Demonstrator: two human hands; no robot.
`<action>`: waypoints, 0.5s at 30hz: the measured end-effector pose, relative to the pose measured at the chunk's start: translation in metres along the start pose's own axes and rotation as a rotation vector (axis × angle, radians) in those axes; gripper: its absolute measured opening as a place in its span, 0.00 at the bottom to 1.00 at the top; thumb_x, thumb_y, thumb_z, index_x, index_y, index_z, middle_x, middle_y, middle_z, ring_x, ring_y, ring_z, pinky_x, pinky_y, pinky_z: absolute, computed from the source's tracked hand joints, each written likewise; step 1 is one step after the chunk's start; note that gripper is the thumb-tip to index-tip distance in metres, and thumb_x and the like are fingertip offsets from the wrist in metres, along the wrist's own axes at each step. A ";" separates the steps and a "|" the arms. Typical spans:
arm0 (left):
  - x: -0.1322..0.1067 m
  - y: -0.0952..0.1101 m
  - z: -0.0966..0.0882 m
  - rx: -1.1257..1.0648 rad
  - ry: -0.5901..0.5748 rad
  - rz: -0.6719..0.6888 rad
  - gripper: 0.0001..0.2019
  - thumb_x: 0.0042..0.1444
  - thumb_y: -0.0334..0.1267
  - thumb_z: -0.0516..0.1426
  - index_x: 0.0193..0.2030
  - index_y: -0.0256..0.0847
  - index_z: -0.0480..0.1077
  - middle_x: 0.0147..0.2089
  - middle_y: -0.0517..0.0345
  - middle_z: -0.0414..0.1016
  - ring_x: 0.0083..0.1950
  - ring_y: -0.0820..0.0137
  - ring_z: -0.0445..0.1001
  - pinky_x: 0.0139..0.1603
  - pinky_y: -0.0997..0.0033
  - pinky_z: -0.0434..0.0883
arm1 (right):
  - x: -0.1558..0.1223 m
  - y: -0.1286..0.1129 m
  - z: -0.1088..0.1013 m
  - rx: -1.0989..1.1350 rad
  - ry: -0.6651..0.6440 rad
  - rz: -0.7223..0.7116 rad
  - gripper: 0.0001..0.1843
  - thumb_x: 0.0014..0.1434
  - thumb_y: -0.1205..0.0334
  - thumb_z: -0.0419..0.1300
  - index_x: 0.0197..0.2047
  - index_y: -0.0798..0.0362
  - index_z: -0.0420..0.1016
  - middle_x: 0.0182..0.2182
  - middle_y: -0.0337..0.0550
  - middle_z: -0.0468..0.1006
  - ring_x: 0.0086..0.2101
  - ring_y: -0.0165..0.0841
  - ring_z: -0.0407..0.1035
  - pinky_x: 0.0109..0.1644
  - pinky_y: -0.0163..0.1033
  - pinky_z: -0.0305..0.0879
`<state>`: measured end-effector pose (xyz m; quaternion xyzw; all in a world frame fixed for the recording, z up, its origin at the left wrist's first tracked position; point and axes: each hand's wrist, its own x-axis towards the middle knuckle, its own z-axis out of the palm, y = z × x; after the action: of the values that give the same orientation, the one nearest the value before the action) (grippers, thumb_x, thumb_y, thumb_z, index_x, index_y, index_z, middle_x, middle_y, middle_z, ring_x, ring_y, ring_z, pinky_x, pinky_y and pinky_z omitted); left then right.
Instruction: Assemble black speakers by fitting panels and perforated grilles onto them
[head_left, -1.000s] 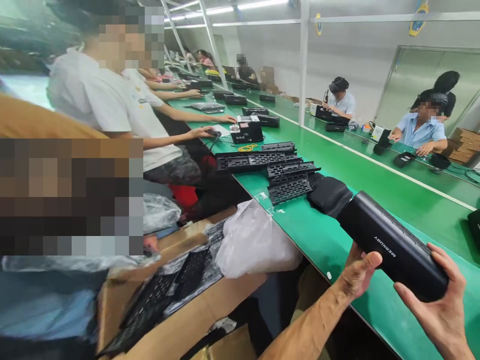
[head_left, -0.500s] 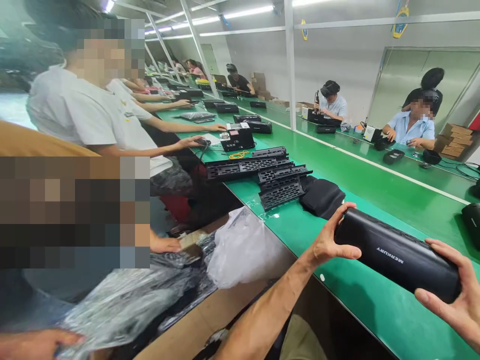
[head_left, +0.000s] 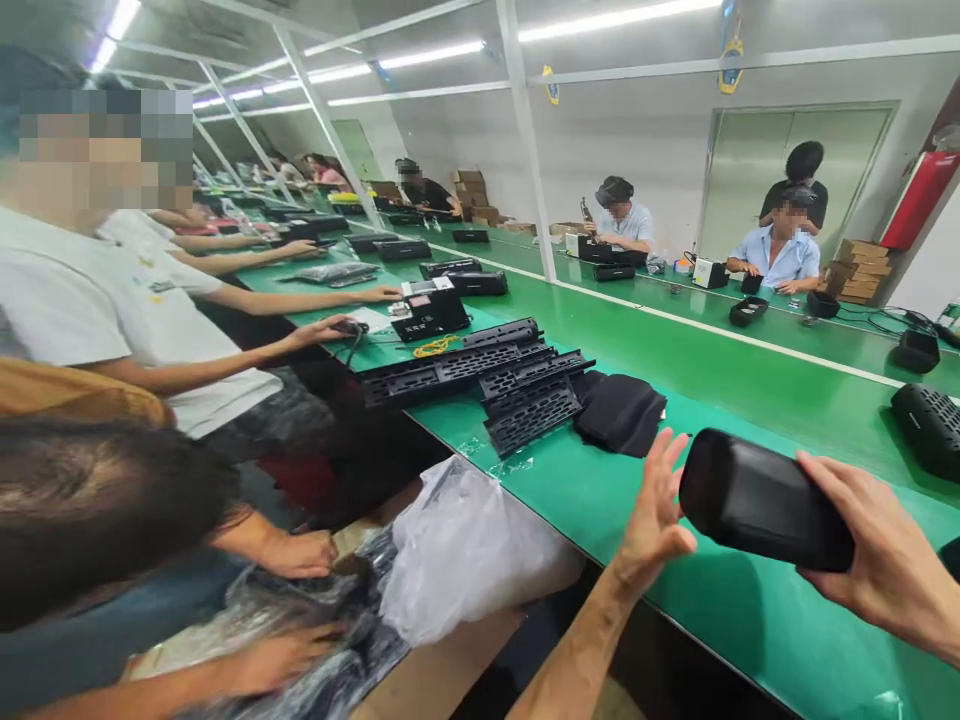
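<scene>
Two hands: right hand (head_left: 877, 550) grips black cylindrical speaker (head_left: 765, 500) at its right end, long axis running crosswise; open left hand (head_left: 652, 505) sits just off the other end.

The green desk (head_left: 750, 630) leaves free room below the speaker (head_left: 765, 500) at lower right of the frame; toward upper left, the black cloth (head_left: 621, 413) and grilles (head_left: 531, 412) stand in the way.

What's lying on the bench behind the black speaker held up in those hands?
Past the black speaker, the green bench holds a black fabric pouch, then black slotted grille panels. The bench directly behind the speaker is hidden by it and the right hand.
</scene>
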<state>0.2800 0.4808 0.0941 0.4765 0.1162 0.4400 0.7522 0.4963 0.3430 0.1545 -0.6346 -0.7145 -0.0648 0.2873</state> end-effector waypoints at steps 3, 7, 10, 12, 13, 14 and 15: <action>0.003 0.015 -0.004 0.258 -0.023 -0.021 0.61 0.33 0.54 0.79 0.75 0.50 0.59 0.68 0.45 0.67 0.68 0.45 0.66 0.70 0.49 0.64 | 0.006 0.005 -0.008 -0.197 -0.130 -0.094 0.55 0.49 0.68 0.66 0.78 0.41 0.54 0.63 0.57 0.72 0.58 0.60 0.69 0.61 0.67 0.66; -0.006 0.017 -0.002 0.295 0.018 -0.025 0.52 0.41 0.51 0.75 0.72 0.46 0.61 0.52 0.52 0.74 0.51 0.56 0.74 0.55 0.59 0.72 | -0.008 0.014 -0.006 -0.006 -0.128 -0.024 0.54 0.56 0.58 0.70 0.79 0.38 0.49 0.71 0.54 0.64 0.67 0.59 0.60 0.69 0.69 0.59; -0.011 0.021 -0.007 0.243 0.048 0.026 0.45 0.43 0.52 0.74 0.68 0.49 0.65 0.54 0.54 0.74 0.53 0.57 0.73 0.56 0.61 0.71 | -0.028 0.020 -0.005 0.349 -0.049 0.189 0.54 0.62 0.38 0.67 0.80 0.40 0.43 0.76 0.54 0.55 0.72 0.57 0.54 0.70 0.64 0.60; -0.011 0.026 -0.011 0.220 0.037 0.020 0.44 0.44 0.55 0.73 0.68 0.50 0.65 0.61 0.52 0.71 0.56 0.55 0.72 0.58 0.60 0.71 | -0.039 0.019 -0.004 0.546 -0.018 0.314 0.53 0.62 0.32 0.64 0.80 0.42 0.46 0.73 0.56 0.60 0.68 0.57 0.61 0.64 0.57 0.68; -0.011 0.028 -0.012 0.214 0.006 0.000 0.46 0.43 0.55 0.74 0.69 0.51 0.64 0.63 0.51 0.69 0.57 0.54 0.71 0.58 0.60 0.71 | -0.042 0.017 -0.003 0.599 0.007 0.354 0.52 0.61 0.31 0.64 0.78 0.43 0.50 0.71 0.56 0.64 0.66 0.56 0.64 0.61 0.54 0.72; -0.010 0.030 -0.013 0.213 -0.035 -0.024 0.49 0.42 0.55 0.74 0.70 0.51 0.62 0.65 0.51 0.68 0.58 0.54 0.71 0.59 0.59 0.71 | -0.045 0.014 -0.003 0.623 0.038 0.383 0.50 0.60 0.31 0.65 0.77 0.44 0.54 0.68 0.56 0.67 0.64 0.56 0.67 0.57 0.51 0.74; -0.010 0.032 -0.014 0.217 -0.074 -0.045 0.52 0.41 0.54 0.75 0.72 0.52 0.60 0.65 0.50 0.67 0.59 0.53 0.72 0.59 0.59 0.71 | -0.047 0.010 -0.002 0.628 0.065 0.402 0.49 0.60 0.33 0.67 0.75 0.44 0.58 0.67 0.55 0.69 0.62 0.55 0.69 0.54 0.48 0.75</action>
<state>0.2483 0.4864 0.1104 0.5682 0.1458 0.3901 0.7097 0.5081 0.3034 0.1308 -0.6406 -0.5515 0.1953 0.4974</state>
